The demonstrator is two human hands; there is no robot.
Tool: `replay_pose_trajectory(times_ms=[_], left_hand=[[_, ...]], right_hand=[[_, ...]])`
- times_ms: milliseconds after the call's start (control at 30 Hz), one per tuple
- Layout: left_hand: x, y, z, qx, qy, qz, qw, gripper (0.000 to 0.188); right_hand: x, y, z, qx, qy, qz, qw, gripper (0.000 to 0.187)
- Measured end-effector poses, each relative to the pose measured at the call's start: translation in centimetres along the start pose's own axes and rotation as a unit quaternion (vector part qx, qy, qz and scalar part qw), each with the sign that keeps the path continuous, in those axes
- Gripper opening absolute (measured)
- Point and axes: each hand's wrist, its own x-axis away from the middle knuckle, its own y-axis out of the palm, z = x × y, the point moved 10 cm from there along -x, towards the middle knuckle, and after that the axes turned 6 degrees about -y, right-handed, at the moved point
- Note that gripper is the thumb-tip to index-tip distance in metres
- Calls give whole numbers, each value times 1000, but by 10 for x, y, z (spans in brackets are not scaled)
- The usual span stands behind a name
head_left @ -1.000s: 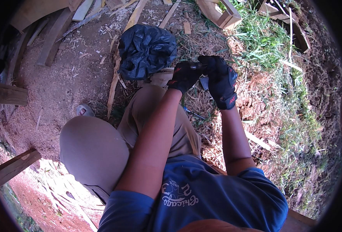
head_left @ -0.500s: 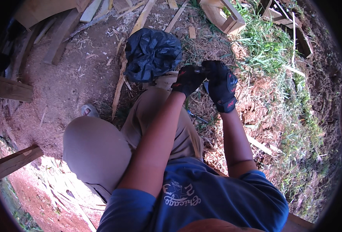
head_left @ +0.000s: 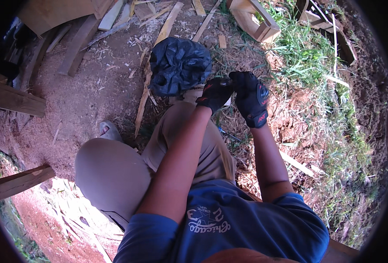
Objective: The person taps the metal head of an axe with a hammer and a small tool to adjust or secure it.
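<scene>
edges: a black plastic bag [head_left: 180, 65] sits at upper centre, its lower right edge just beside the left hand [head_left: 216, 93]. a long wood strip [head_left: 143, 103] runs along the bag's left side. the trouser leg [head_left: 198, 142] bounds the area below the left hand; a wooden box frame [head_left: 245, 24] stands at upper centre-right, beside grass [head_left: 305, 65].

room for movement: the broadest stretch of litter-strewn ground [head_left: 303, 114] lies to the right of the right hand [head_left: 249, 98]. sawdust-covered soil [head_left: 88, 94] extends at left, between the strip and a timber beam [head_left: 16, 96].

fingers: both hands wear black gloves and come together just right of centre. the fingers curl inward — how far each set is open cannot be told, as the gloves hide the tips. a pale flat piece [head_left: 227, 101] shows between the gloves, at their lower side; whether either hand grips it cannot be told. a thin blue item [head_left: 222, 130] lies lower.
</scene>
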Motion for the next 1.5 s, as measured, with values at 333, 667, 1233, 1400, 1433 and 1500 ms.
replay_pose_trajectory(times_ms=[333, 667, 1233, 1400, 1433, 1500], left_hand=[[-17, 17, -49, 198, -25, -52, 978, 19], [16, -16, 28, -42, -26, 21, 999, 47], [-6, 25, -2, -51, 46, 14, 998, 39], [8, 0, 2, -35, 39, 36, 998, 48], [12, 5, 27, -45, 36, 11, 998, 50], [13, 5, 44, -103, 57, 1, 993, 51]], right_hand=[[-5, -3, -6, 0, -1, -9, 1000, 30], [-2, -5, -6, 6, -28, 5, 1000, 26], [1, -4, 3, 43, -39, -30, 998, 23], [-3, -5, -7, -1, -1, -7, 1000, 36], [5, -10, 3, 11, 10, -6, 1000, 36], [4, -17, 2, 18, 9, 1, 1000, 35]])
